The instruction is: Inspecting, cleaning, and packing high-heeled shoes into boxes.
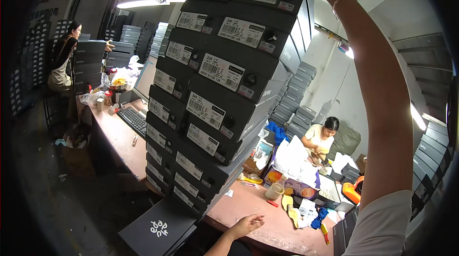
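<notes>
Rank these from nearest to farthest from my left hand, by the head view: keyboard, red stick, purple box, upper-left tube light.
From the left hand:
1. Red stick, just ahead, slightly right.
2. Purple box, farther ahead, right.
3. Keyboard, off to the left.
4. Tube light, high, far left.

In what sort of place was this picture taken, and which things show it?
Probably a packing or finishing workroom, perhaps for shoes: a tall stack of dark grey cardboard boxes with white labels, a long pinkish worktable, and flat yellow insole-like pieces lying on it suggest this.
</notes>
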A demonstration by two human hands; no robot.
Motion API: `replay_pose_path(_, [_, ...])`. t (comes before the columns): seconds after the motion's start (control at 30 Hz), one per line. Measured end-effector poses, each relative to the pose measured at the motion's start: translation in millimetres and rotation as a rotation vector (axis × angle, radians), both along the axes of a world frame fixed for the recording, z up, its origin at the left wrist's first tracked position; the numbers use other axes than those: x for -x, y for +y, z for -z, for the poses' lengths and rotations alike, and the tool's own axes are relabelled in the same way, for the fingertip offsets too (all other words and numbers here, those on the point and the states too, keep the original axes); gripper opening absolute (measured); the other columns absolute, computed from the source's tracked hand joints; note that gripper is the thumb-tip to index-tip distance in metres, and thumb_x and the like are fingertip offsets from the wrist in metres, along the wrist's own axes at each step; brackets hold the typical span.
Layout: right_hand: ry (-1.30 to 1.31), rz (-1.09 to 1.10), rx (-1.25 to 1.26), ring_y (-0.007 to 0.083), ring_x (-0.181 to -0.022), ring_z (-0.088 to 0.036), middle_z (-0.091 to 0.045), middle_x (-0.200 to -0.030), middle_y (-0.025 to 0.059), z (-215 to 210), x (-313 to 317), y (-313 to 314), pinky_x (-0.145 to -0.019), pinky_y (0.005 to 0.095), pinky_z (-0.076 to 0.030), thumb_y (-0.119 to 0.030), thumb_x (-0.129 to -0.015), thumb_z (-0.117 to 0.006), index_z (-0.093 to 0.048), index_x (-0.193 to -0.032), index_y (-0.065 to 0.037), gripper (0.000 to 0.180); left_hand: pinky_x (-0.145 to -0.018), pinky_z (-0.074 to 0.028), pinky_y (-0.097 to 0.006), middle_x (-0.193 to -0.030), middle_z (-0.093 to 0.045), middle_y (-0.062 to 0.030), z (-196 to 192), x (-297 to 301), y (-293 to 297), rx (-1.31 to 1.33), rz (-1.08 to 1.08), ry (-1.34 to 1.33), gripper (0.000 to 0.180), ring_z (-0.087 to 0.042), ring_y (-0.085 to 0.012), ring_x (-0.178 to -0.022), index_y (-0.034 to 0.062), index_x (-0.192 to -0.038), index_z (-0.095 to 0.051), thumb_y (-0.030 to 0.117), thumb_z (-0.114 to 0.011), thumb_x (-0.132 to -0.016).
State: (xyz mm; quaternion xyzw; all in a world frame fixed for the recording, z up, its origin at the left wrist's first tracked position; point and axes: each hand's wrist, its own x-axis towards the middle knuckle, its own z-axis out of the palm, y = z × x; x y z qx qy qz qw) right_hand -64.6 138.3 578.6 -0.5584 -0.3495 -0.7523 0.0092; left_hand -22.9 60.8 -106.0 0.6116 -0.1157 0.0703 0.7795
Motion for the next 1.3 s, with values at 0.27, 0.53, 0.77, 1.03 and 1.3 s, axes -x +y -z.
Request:
replay_pose_path(0.27, [0.082,-0.086,0.268,0.0362,-0.106,-0.057,-0.054,-0.116,0.0179,35.4,-4.5,-8.0,-0.087,0.0475,-0.048,-0.024,-0.087,-0.058,-0.054,-0.114,-0.004,0.033,-0.090,-0.048,-0.028,-0.115,-0.059,-0.0122,-9.1,12.4,-6.2,-0.009,-0.035,0.026,0.047,-0.057,-0.0166,-0.103,0.0015,-0.131,-0.051,0.027,-0.062,-0.093])
replay_pose_path(0.53, [0.000,-0.031,0.416,0.0366,-0.101,-0.060,-0.053,-0.119,0.0177,43.5,0.4,-9.9,-0.087,0.0438,-0.050,-0.023,-0.087,-0.057,-0.053,-0.118,-0.003,0.037,-0.091,-0.046,-0.027,-0.115,-0.057,-0.0111,-20.4,19.5,-26.6,-0.069,0.006,0.015,0.049,-0.055,-0.0144,-0.106,0.0022,-0.134,-0.048,0.028,-0.060,-0.095])
replay_pose_path(0.77, [-0.237,0.037,0.348,0.0351,-0.112,-0.055,-0.056,-0.123,0.0143,58.8,-27.7,-7.7,-0.089,0.0434,-0.050,-0.030,-0.088,-0.061,-0.052,-0.124,-0.009,0.042,-0.088,-0.048,-0.028,-0.113,-0.060,-0.0151,-26.1,28.3,-34.0,-0.140,-0.041,-0.033,0.053,-0.058,-0.0176,-0.101,0.0014,-0.132,-0.050,0.036,-0.060,-0.094])
replay_pose_path(1.03, [-0.333,0.094,0.314,0.0346,-0.125,-0.046,-0.050,-0.132,0.0094,76.3,-44.4,-15.7,-0.097,0.0450,-0.047,-0.034,-0.093,-0.056,-0.056,-0.121,-0.014,0.034,-0.089,-0.048,-0.028,-0.114,-0.059,-0.0172,-35.3,34.9,-43.4,-0.182,-0.029,-0.016,0.054,-0.059,-0.0192,-0.102,0.0015,-0.133,-0.049,0.037,-0.059,-0.094])
replay_pose_path(1.3, [-0.352,-0.024,0.305,0.0282,-0.118,-0.053,-0.055,-0.125,0.0076,81.1,-41.7,-13.3,-0.082,0.0448,-0.051,-0.028,-0.088,-0.061,-0.059,-0.116,-0.013,0.032,-0.088,-0.048,-0.029,-0.111,-0.062,-0.0153,-31.3,33.9,-49.7,-0.226,-0.050,-0.034,0.053,-0.059,-0.0184,-0.102,0.0029,-0.132,-0.050,0.039,-0.059,-0.094])
